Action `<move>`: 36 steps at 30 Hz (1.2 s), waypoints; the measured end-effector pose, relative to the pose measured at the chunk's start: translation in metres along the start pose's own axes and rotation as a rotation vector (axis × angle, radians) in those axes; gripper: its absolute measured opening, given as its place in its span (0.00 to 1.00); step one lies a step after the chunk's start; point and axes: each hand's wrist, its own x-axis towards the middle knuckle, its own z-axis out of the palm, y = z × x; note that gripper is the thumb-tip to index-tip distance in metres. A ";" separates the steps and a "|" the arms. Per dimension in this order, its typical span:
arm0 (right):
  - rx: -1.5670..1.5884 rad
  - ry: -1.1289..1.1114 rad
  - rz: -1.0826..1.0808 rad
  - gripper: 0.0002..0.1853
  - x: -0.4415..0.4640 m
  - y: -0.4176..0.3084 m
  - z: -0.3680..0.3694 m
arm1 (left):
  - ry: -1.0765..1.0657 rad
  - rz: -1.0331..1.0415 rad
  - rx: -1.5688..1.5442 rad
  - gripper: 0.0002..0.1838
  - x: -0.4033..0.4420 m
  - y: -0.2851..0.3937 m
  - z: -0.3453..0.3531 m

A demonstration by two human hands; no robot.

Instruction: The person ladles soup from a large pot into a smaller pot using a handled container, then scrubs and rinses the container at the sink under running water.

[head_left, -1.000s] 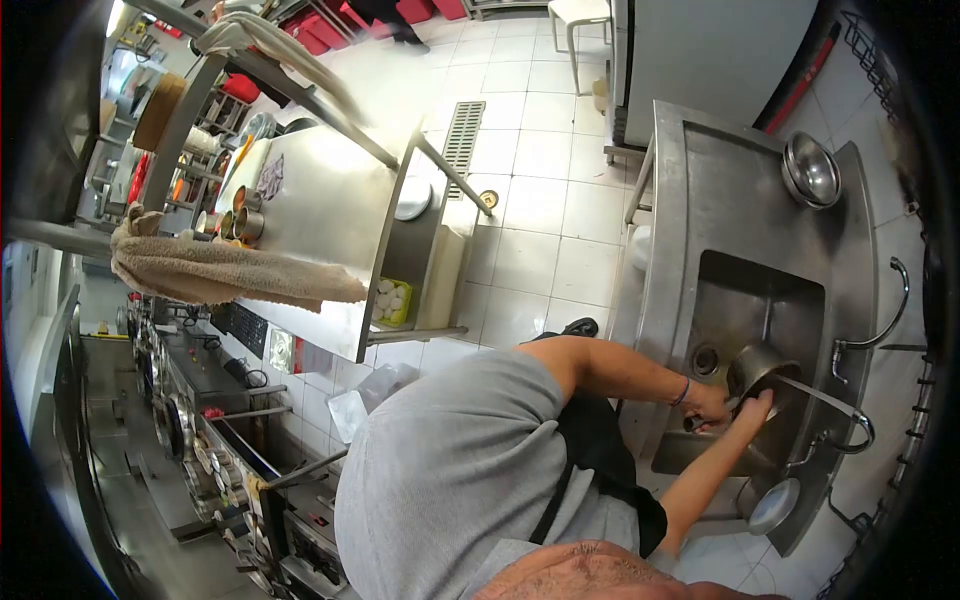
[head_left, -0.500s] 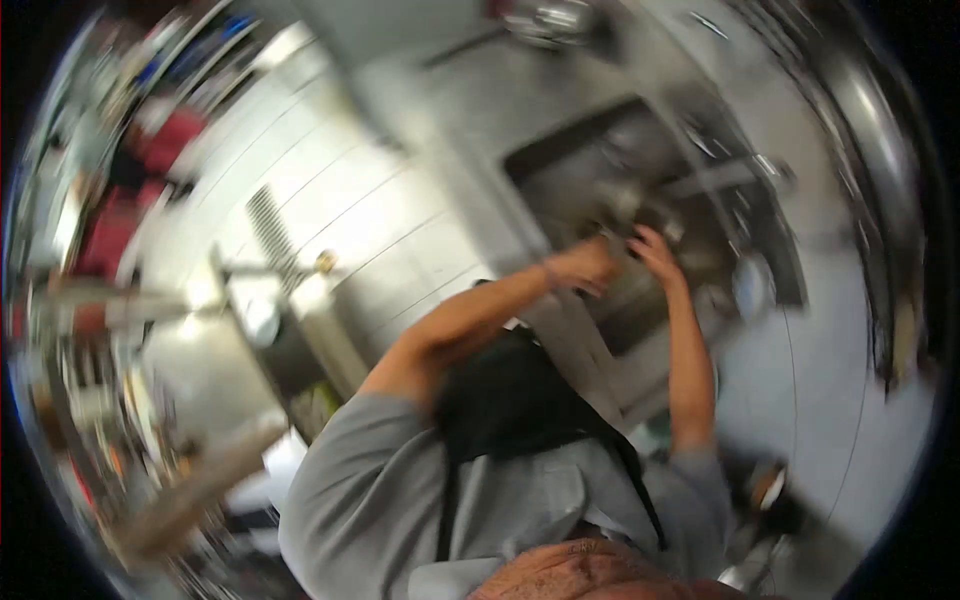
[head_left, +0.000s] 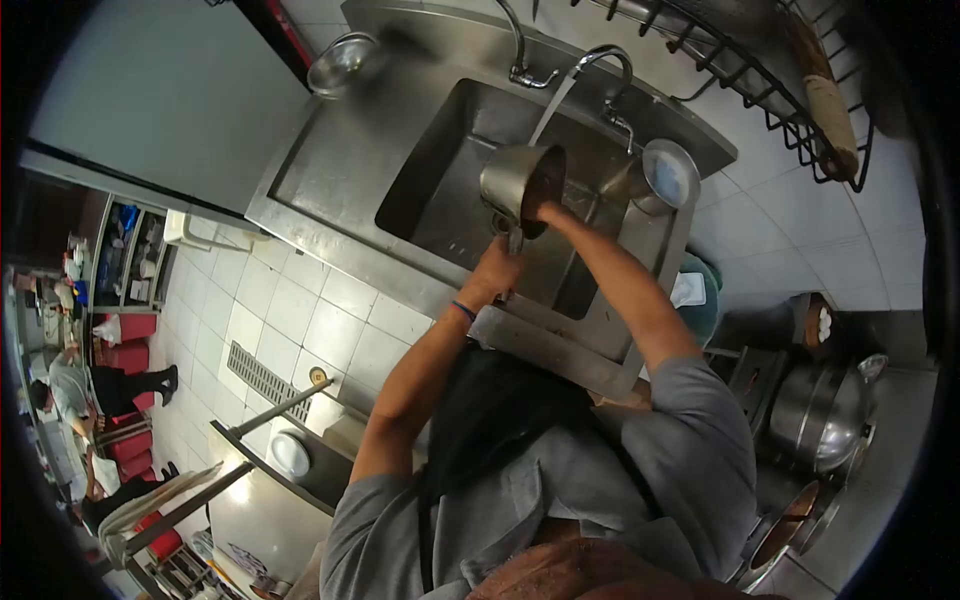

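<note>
A metal saucepan [head_left: 507,183] is tilted over the steel sink [head_left: 420,180], its mouth turned to the right. My left hand [head_left: 495,270], with a blue band at the wrist, is closed around its handle. Reaching into the mouth of the pan is my right hand [head_left: 543,213]; its fingers are hidden inside, so whether they hold anything does not show. From the curved faucet [head_left: 612,55] a stream of water [head_left: 553,110] runs down at the pan's upper side. A round metal bowl [head_left: 670,178] with something whitish and blue in it sits at the sink's right edge.
Metal bowls [head_left: 343,65] stand on the counter at the back left. A black wire rack [head_left: 745,85] with a rolling pin [head_left: 830,115] hangs at upper right. A green bin [head_left: 703,310] is right of the sink. Other people [head_left: 75,390] are far left.
The view has turned and sharpened from a blur. The saucepan now shows clearly, held tilted in the sink, with my right hand inside its mouth.
</note>
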 end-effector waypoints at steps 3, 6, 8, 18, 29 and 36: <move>0.800 0.243 0.178 0.18 0.004 -0.029 0.004 | 0.038 0.031 0.235 0.25 0.017 -0.006 0.006; 1.493 0.283 0.227 0.18 -0.024 -0.071 -0.018 | 0.125 0.064 0.382 0.27 0.040 -0.013 -0.001; 1.812 0.044 0.099 0.17 -0.053 -0.099 -0.044 | 0.153 0.044 0.417 0.27 0.041 -0.003 -0.013; 0.372 1.088 -0.344 0.15 -0.125 -0.143 -0.090 | 0.380 0.049 0.858 0.21 0.042 0.024 -0.052; 0.024 0.973 -0.459 0.11 -0.114 -0.148 -0.087 | 0.370 0.091 0.744 0.19 0.048 0.007 -0.047; 0.000 0.917 -0.497 0.11 -0.125 -0.139 -0.096 | 0.342 0.092 0.700 0.22 0.042 -0.001 -0.042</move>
